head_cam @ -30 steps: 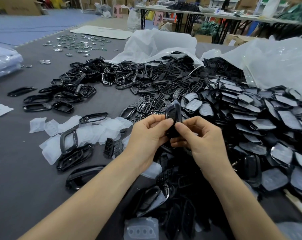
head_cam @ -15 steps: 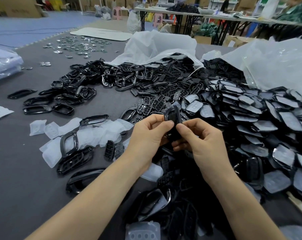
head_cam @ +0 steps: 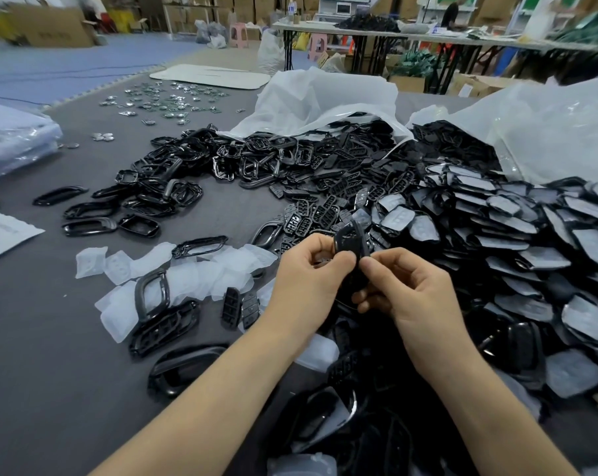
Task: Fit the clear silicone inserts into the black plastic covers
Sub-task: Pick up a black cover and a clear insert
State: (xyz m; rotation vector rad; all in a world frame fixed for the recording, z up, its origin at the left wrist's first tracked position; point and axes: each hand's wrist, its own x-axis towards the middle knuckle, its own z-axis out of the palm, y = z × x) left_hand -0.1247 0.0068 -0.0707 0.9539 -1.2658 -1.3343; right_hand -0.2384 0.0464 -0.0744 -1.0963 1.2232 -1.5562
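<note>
The left forearm (head_cam: 204,400) and the right forearm (head_cam: 479,407) are bare along all their visible length. The left grip (head_cam: 307,280) and the right grip (head_cam: 417,297) are bare hands too, with slim fingers and short, plain nails; the right thumbnail (head_cam: 367,268) shows most clearly.

Centre frame: lower half of the black cover (head_cam: 350,239) hidden behind the left hand (head_cam: 311,280) and right hand (head_cam: 414,293) pinching it; whether anything is seated inside cannot be determined. Upper left: cardboard box (head_cam: 50,27) blurred. Upper centre-left: small metal pieces (head_cam: 167,97) too small to identify. Bottom edge: clear insert (head_cam: 301,465) cut off. Left edge: paper sheet (head_cam: 2,231) cut off.
</note>
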